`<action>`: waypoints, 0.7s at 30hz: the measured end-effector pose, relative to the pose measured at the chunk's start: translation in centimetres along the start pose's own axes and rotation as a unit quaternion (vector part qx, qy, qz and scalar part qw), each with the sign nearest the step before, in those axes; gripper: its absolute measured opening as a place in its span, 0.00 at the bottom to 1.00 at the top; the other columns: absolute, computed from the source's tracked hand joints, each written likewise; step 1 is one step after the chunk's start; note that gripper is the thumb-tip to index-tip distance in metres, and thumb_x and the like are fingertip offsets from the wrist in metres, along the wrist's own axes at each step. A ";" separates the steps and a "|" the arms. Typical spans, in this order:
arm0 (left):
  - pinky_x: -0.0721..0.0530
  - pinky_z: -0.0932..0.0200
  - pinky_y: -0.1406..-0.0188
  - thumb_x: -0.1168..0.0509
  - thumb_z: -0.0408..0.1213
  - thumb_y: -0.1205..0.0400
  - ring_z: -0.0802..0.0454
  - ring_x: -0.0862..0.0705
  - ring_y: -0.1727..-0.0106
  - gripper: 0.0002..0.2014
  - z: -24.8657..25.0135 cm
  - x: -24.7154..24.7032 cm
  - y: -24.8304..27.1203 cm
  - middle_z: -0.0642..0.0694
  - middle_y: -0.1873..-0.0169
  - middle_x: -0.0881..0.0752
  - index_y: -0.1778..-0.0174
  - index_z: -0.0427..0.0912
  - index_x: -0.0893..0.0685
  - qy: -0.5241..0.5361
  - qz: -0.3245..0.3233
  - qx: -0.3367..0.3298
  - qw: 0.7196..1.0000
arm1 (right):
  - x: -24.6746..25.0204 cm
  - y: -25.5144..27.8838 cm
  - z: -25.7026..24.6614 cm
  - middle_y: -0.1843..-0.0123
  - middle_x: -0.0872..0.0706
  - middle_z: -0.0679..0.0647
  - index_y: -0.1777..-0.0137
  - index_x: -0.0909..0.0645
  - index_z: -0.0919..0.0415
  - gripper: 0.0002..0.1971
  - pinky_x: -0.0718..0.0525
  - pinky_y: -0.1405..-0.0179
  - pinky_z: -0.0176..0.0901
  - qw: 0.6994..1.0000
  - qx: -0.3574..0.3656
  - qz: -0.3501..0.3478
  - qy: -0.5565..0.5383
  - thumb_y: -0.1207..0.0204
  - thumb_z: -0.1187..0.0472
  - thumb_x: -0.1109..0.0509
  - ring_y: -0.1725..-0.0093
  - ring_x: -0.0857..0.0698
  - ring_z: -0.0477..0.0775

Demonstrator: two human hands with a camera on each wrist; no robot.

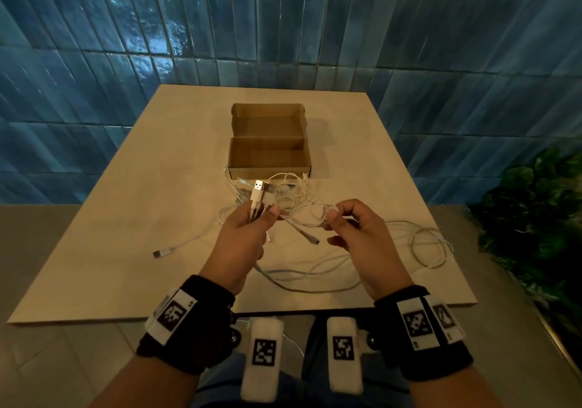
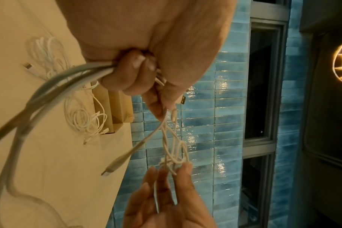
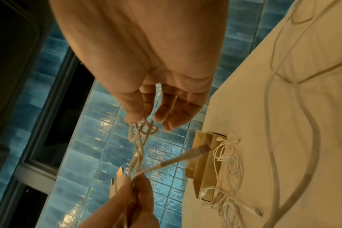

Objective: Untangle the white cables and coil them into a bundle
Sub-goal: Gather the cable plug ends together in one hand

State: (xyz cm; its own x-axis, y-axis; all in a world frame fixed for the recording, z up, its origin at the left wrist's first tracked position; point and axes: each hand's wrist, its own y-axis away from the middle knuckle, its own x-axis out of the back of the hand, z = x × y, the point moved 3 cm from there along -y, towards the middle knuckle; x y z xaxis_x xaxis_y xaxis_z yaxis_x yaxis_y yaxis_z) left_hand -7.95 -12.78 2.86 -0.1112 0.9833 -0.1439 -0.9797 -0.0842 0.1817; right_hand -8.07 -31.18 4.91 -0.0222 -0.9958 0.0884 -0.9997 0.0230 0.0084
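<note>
Several white cables [image 1: 283,188] lie tangled on the table in front of a cardboard box, with long loops [image 1: 431,247] trailing right. Above the table, my left hand [image 1: 263,215] grips a bunch of cable ends, their USB plugs [image 1: 259,190] sticking up out of the fist. My right hand [image 1: 330,218] pinches a small knot [image 2: 176,157] of thin cable between thumb and forefinger, its other fingers spread loosely. Short strands run between the two hands. One free connector [image 1: 312,239] dangles below them. The right wrist view shows the knot [image 3: 144,128] at my fingertips.
An open brown cardboard box [image 1: 269,158] stands at the middle of the beige table [image 1: 126,218]. A loose cable end with a plug [image 1: 160,252] lies at the left. A blue tiled wall is behind and a green plant [image 1: 535,206] at the right.
</note>
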 end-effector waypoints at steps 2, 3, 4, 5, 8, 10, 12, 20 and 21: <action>0.42 0.66 0.84 0.37 0.39 0.14 0.58 0.42 0.79 0.10 -0.1 0.1 0.2 0.57 0.81 0.36 0.55 0.40 0.13 -0.001 0.004 0.000 1.000 | 0.0 0.5 0.4 0.57 0.12 0.53 0.59 0.21 0.60 0.07 0.17 0.61 0.34 1.000 -0.007 0.006 -0.019 0.20 0.59 0.33 0.55 0.15 0.46; 0.42 0.66 0.84 0.38 0.39 0.14 0.58 0.42 0.78 0.10 -0.1 0.2 0.3 0.57 0.81 0.36 0.57 0.41 0.13 -0.002 0.009 0.000 1.000 | 0.0 0.7 0.6 0.56 0.12 0.52 0.59 0.21 0.60 0.08 0.18 0.60 0.34 1.000 -0.010 0.009 -0.023 0.20 0.58 0.34 0.54 0.15 0.46; 0.42 0.66 0.84 0.38 0.39 0.13 0.58 0.42 0.78 0.11 -0.1 0.2 0.3 0.57 0.82 0.35 0.58 0.42 0.14 -0.005 0.014 -0.001 1.000 | 0.0 0.9 0.7 0.56 0.12 0.52 0.59 0.21 0.59 0.08 0.18 0.60 0.34 0.999 -0.012 0.012 -0.029 0.19 0.58 0.34 0.54 0.16 0.46; 0.42 0.66 0.84 0.39 0.39 0.13 0.58 0.41 0.78 0.11 -0.1 0.3 0.4 0.57 0.81 0.35 0.59 0.42 0.15 -0.007 0.021 -0.003 1.000 | 0.0 1.1 0.8 0.57 0.12 0.50 0.60 0.22 0.59 0.08 0.19 0.61 0.34 0.999 -0.014 0.015 -0.044 0.19 0.59 0.35 0.55 0.16 0.45; 0.42 0.66 0.82 0.40 0.38 0.13 0.59 0.40 0.77 0.11 0.1 0.7 0.5 0.52 0.76 0.33 0.60 0.43 0.18 0.007 0.047 -0.001 0.999 | 0.2 1.4 0.9 0.60 0.13 0.47 0.61 0.23 0.58 0.09 0.21 0.60 0.36 0.990 -0.031 0.031 -0.138 0.18 0.63 0.37 0.58 0.18 0.44; 0.42 0.65 0.82 0.39 0.38 0.13 0.59 0.40 0.78 0.11 0.3 1.2 0.4 0.51 0.75 0.34 0.61 0.43 0.19 0.027 0.057 0.002 0.998 | 0.4 1.5 0.8 0.62 0.13 0.46 0.60 0.24 0.59 0.08 0.22 0.58 0.37 0.983 -0.033 0.036 -0.178 0.18 0.64 0.38 0.59 0.18 0.43; 0.42 0.64 0.81 0.39 0.37 0.13 0.59 0.41 0.78 0.11 0.6 1.6 0.5 0.53 0.77 0.33 0.62 0.43 0.20 0.030 0.060 -0.002 0.998 | 0.5 1.6 0.7 0.63 0.13 0.46 0.61 0.24 0.59 0.09 0.22 0.57 0.37 0.983 -0.030 0.032 -0.179 0.19 0.65 0.38 0.59 0.17 0.44; 0.44 0.65 0.82 0.36 0.38 0.15 0.59 0.41 0.77 0.10 0.6 2.0 0.7 0.52 0.73 0.24 0.62 0.44 0.16 0.082 0.065 0.005 0.995 | 0.7 1.5 0.6 0.62 0.17 0.50 0.60 0.27 0.61 0.09 0.19 0.52 0.39 0.976 -0.009 0.063 -0.210 0.17 0.66 0.41 0.60 0.19 0.45; 0.44 0.65 0.83 0.35 0.38 0.15 0.59 0.41 0.77 0.11 0.6 2.1 0.7 0.49 0.69 0.25 0.64 0.46 0.14 0.092 0.061 0.007 0.994 | 0.8 1.5 0.6 0.61 0.17 0.51 0.60 0.27 0.61 0.09 0.19 0.51 0.40 0.974 -0.008 0.067 -0.217 0.17 0.66 0.41 0.59 0.19 0.46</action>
State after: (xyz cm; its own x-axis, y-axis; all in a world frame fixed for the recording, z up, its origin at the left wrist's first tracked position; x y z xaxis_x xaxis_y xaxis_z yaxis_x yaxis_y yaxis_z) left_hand -8.74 -10.65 3.21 -0.2595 0.9197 -0.2945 -0.9545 -0.1980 0.2229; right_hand -9.64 -32.03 4.37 -0.1590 -0.9269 -0.3399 -0.9872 0.1537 0.0427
